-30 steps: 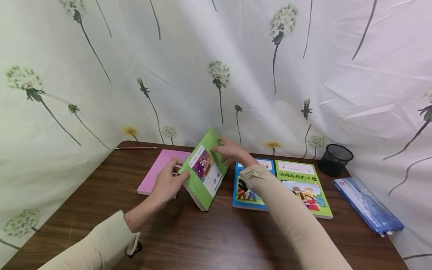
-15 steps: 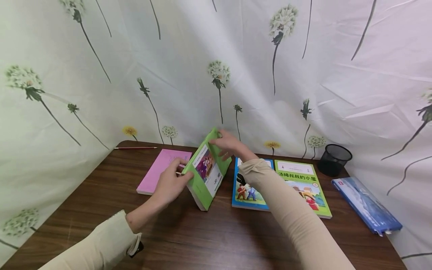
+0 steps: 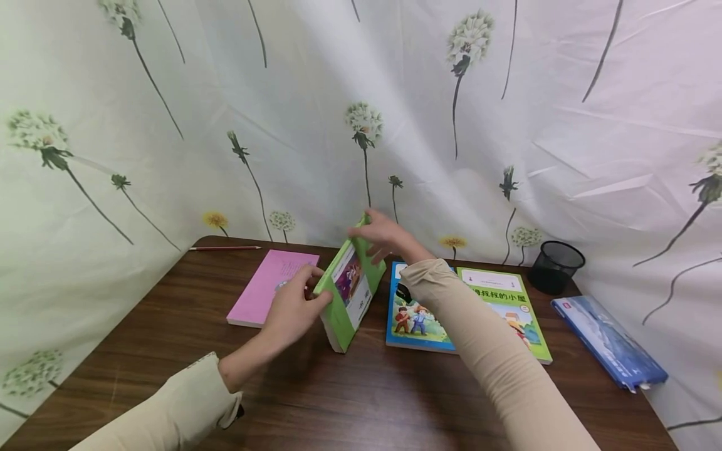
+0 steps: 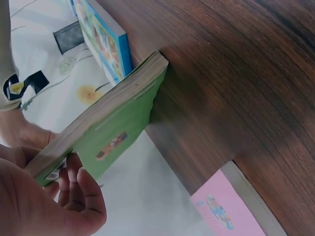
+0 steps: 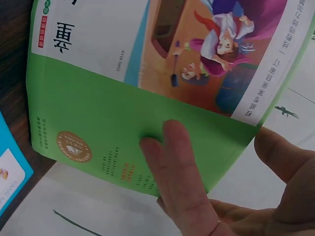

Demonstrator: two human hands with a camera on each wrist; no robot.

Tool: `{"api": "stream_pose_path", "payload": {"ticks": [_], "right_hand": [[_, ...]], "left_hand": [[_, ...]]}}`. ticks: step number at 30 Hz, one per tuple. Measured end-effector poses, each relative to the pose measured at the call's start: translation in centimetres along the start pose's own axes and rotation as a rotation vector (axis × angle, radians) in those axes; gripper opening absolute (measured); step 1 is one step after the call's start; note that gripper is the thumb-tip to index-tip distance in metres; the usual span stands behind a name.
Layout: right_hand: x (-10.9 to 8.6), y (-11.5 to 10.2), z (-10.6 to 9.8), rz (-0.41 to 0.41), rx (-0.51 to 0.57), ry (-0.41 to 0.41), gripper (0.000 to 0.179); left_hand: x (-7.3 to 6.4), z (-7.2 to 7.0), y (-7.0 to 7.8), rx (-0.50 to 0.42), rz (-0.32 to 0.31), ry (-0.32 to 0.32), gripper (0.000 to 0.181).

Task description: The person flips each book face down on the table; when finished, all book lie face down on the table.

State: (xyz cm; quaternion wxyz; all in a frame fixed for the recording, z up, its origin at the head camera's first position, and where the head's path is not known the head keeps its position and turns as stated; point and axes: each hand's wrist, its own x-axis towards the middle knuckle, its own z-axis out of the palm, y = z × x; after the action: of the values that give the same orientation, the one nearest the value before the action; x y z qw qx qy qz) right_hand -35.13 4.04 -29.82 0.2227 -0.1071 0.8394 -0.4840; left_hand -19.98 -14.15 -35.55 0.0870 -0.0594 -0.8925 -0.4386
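Note:
A green paperback book (image 3: 358,294) stands tilted on its lower edge on the wooden table, its illustrated front cover facing right. My left hand (image 3: 294,304) grips its near upper corner, the thumb on the front side and curled fingers against the back cover, as the left wrist view shows. At the far upper corner, my right hand (image 3: 386,235) holds the book, two fingers lying on the front cover (image 5: 113,113) and the thumb at the edge. A pink book (image 3: 271,285) lies flat just left of the green one.
To the right lie a blue-bordered book (image 3: 416,322) and a light green book (image 3: 533,319), partly under my right sleeve. Farther right are a black mesh pen holder (image 3: 556,268) and a flat blue box (image 3: 609,343). A pencil (image 3: 225,248) lies near the back edge by the curtain.
The green book has turned more upright, its upper edge shifting right. My left hand has moved slightly right with it, and my right hand has risen a little.

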Motion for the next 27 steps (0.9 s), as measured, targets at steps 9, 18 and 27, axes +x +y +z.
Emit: {"api": "stream_pose_path", "payload": {"ticks": [9, 18, 27], "right_hand": [[-0.4, -0.4, -0.1, 0.030, -0.014, 0.008, 0.096], [-0.6, -0.4, -0.4, 0.023, -0.023, 0.042, 0.100], [-0.8, -0.4, -0.6, 0.010, -0.028, 0.082, 0.100]], "left_hand": [[-0.2, 0.6, 0.7, -0.006, 0.015, -0.025, 0.029], [-0.6, 0.9, 1.4, -0.020, 0.027, -0.064, 0.030], [-0.7, 1.5, 1.7, 0.003, 0.046, -0.079, 0.032]]}}
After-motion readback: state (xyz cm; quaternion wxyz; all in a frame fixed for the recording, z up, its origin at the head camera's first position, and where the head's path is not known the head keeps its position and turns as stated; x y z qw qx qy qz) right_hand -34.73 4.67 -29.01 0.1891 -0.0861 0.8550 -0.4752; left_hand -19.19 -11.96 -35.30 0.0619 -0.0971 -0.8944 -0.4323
